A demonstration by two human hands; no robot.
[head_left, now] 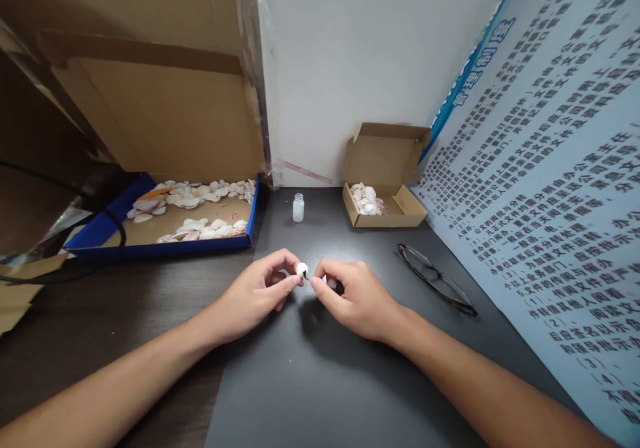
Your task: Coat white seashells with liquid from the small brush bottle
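Between the thumb and fingertips of my left hand is a small white shell. My right hand is closed close beside it, in a pinch around what looks like a small brush with a white handle. A dark tip meets the shell's lower side; most of the brush is hidden by my fingers. Both hands are raised a little above the grey mat. Beyond them stands a small uncapped bottle with whitish contents.
Many shells lie in a blue-sided cardboard box at the left. A smaller open carton at the back right holds more shells. Black-framed glasses lie to the right, near a printed sheet. A black cable hangs at the left.
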